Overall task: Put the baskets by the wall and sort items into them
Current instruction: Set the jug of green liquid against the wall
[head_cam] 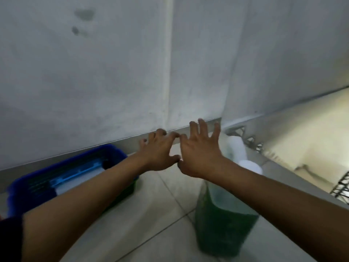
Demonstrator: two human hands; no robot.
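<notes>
A blue basket (22,188) stands on the tiled floor against the wall at the lower left, with blue and white items inside; a green edge shows under its right end. A green basket (222,229) stands at the lower right, holding white bottles (236,148). My left hand (158,151) and my right hand (200,154) reach forward side by side above the floor between the two baskets, fingers spread, holding nothing. My left forearm crosses over the blue basket and my right forearm over the green one. The picture is blurred by motion.
The pale wall (94,82) runs across the view with a metal skirting strip (105,146) at its foot. A raised ledge with dark wire racks (341,188) lies at the right. Bare floor tiles (160,214) lie between the baskets.
</notes>
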